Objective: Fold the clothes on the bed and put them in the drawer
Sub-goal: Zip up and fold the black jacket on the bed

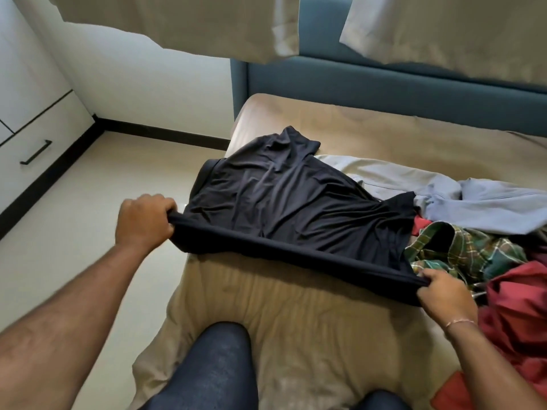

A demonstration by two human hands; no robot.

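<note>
Head view. Bed [296, 315] seen across centre and right of frame, tan sheet over it, teal headboard [384, 84] at upper right. Dark garment [290, 202] laid spread at centre frame on the bed, its far end partly over a pale grey garment [488, 205] at right. Red garment [515, 315] heaped at lower right, a green plaid garment [461, 250] just beside it, all unfolded. White cabinet with drawer [44, 134] noted at far left of frame, front closed; contents cannot be told.

Near hem of the dark garment is held taut between both hands. Left hand [145, 220] at centre left, fingers curled tight round the hem corner. Right hand [444, 294] at lower right of centre, hem corner pinched between thumb and fingers [426, 275].

Step judged: the garment is being stretched flat, first fold not yet made. Next move is judged to call for the held hem being carried up toward the far end, edges matched, wrinkles smoothed. Nothing is judged stowed so far; most of the task remains.
</note>
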